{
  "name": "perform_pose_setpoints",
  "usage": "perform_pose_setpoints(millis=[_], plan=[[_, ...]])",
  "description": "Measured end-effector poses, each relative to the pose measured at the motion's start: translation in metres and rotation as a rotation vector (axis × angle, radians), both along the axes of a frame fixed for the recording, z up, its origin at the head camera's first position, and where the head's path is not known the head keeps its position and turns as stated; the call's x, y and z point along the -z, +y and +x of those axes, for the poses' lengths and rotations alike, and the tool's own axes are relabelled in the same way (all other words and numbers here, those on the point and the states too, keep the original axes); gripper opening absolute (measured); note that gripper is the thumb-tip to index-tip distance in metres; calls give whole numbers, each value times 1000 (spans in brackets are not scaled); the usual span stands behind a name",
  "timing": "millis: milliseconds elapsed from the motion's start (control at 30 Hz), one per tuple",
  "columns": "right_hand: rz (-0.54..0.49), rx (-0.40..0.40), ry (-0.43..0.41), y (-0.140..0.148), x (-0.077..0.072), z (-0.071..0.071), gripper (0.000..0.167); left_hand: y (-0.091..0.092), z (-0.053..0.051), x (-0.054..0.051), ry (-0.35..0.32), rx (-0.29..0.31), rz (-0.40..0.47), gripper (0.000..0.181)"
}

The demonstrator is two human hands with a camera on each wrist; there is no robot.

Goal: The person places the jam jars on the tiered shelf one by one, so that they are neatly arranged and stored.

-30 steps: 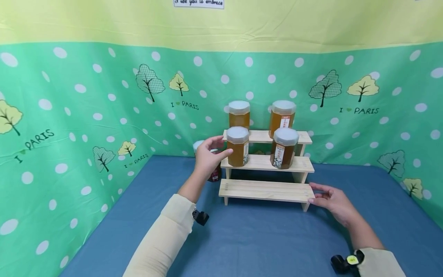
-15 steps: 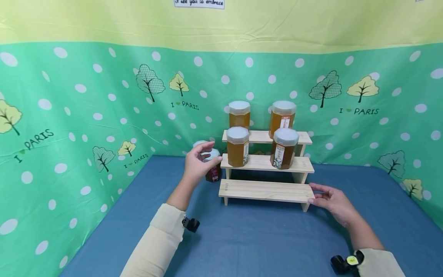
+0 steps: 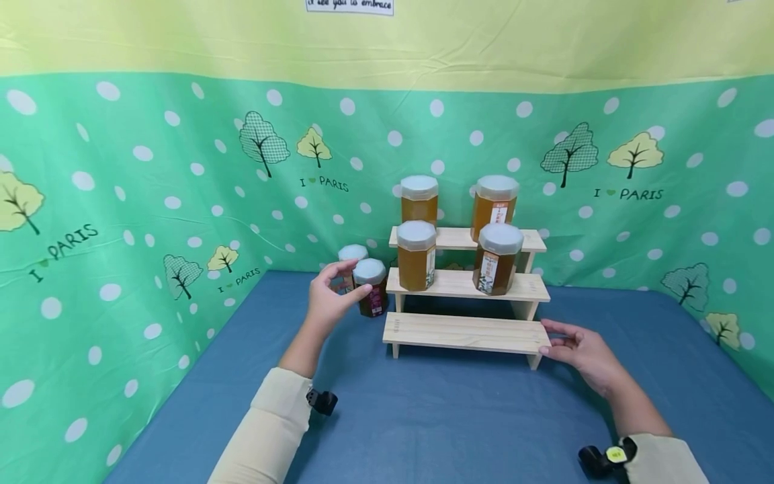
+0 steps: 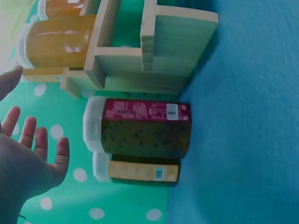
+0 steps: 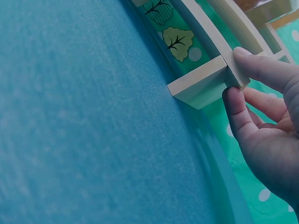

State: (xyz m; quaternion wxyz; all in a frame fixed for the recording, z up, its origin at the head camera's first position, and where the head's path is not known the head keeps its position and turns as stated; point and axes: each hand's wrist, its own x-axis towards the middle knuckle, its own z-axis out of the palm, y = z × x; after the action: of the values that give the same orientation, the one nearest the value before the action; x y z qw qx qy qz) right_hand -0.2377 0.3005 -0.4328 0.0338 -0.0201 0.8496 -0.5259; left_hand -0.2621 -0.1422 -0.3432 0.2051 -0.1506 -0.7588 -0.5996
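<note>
"The left hand [image 3: 327,300]?"
"Fingers apart, near a jar [image 3: 372,293] on the table [image 3: 435,417], left of the wooden stand [image 3: 455,284]."
"The right hand [image 3: 584,353]?"
"Pinches the right end of the bottom step [image 3: 465,333]."

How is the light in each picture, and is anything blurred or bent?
Head: bright, with a soft shadow beside the left sleeve. Left wrist: dimmer, glare spots on the amber jar, print on the red label too blurred to read. Right wrist: dim and bluish, the wooden shelf edge looks curved, probably lens distortion.
</note>
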Motion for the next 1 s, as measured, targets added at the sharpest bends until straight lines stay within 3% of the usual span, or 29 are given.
perform_pose_setpoints(millis=[267, 367, 600, 733, 1000], plan=[[-5, 3, 7, 0, 0, 0, 76, -18, -29, 36, -32, 1, 72, 54], [-9, 1, 5, 0, 0, 0, 76, -22, -35, 45, -44, -5, 103, 54], [-13, -1, 6, 0, 1, -1, 76, -27, -44, 56, -118, 17, 122, 61], [-9, -3, 2, 0, 1, -1, 76, -26, -45, 56, -165, 44, 127, 67], [5, -1, 2, 0, 0, 0, 76, -22, -59, 69, -207, -32, 126, 66]])
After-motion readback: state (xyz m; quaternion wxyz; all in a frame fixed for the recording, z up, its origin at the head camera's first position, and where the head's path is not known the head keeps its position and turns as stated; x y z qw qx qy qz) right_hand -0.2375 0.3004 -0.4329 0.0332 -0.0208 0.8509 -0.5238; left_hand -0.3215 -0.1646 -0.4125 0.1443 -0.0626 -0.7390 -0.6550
